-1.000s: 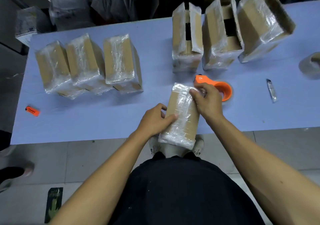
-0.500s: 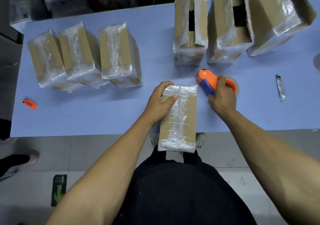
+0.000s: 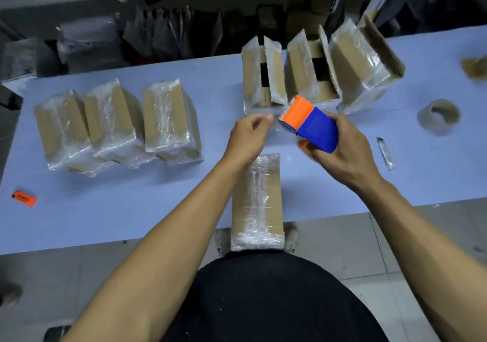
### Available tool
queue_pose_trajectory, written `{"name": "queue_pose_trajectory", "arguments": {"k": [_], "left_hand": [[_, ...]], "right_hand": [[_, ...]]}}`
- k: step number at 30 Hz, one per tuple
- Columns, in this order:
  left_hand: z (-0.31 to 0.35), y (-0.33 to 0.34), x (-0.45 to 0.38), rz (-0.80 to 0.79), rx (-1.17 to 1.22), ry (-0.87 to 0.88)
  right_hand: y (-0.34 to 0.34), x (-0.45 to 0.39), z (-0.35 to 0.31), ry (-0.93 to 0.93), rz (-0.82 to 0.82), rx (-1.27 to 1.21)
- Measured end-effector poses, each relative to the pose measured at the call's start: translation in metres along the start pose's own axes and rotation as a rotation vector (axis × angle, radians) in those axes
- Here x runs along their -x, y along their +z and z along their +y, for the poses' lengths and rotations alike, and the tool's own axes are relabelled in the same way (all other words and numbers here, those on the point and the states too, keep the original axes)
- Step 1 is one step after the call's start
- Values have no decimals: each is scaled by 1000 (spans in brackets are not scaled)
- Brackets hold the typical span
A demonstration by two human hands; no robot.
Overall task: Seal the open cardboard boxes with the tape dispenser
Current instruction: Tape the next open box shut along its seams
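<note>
My right hand (image 3: 342, 152) holds an orange and blue tape dispenser (image 3: 308, 123) lifted above the table. My left hand (image 3: 247, 138) pinches at the dispenser's front end, where the clear tape comes out; the tape itself is hard to see. Below both hands a taped cardboard box (image 3: 257, 202) lies lengthwise, its near end overhanging the table's front edge. Three open boxes stand at the back: one (image 3: 263, 78) with flaps up, a second (image 3: 311, 72), and a tilted third (image 3: 366, 65). Three sealed boxes (image 3: 113, 125) sit in a row at the left.
The blue table (image 3: 131, 204) also carries a brown tape roll (image 3: 438, 116) at the right, a small utility knife (image 3: 385, 153), and an orange cutter (image 3: 25, 198) at the left edge. Packages fill shelves behind the table. Tiled floor lies below.
My right hand lifted the dispenser off the table. My left hand left the box top and moved up to the dispenser's front end. The box lies untouched.
</note>
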State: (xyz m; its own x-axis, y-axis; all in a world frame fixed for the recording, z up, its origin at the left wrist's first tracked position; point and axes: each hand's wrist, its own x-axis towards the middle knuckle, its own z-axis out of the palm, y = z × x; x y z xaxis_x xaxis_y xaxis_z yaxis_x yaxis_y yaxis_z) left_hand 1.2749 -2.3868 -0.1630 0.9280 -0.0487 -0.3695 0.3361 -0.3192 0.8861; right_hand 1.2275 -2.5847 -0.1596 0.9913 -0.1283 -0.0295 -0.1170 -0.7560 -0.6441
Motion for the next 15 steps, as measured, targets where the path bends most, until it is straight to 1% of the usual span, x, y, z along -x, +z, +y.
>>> {"name": "queue_pose_trajectory", "arguments": {"k": [2, 4, 9, 11, 13, 15], "left_hand": [[23, -3, -2, -136, 317, -171], [35, -10, -1, -206, 453, -201], [42, -27, 4, -174, 491, -124], [41, -32, 6, -163, 482, -110], [41, -34, 10, -140, 501, -124], [41, -37, 14, -134, 578, -159]], "right_hand": [[-6, -3, -9, -83, 6, -30], [-10, -6, -14, -165, -1, -44], [-14, -10, -26, -271, -10, -89], [-14, -12, -30, -307, -38, -103], [-14, -14, -32, -336, -65, -101], [-14, -15, -34, -351, -75, -99]]}}
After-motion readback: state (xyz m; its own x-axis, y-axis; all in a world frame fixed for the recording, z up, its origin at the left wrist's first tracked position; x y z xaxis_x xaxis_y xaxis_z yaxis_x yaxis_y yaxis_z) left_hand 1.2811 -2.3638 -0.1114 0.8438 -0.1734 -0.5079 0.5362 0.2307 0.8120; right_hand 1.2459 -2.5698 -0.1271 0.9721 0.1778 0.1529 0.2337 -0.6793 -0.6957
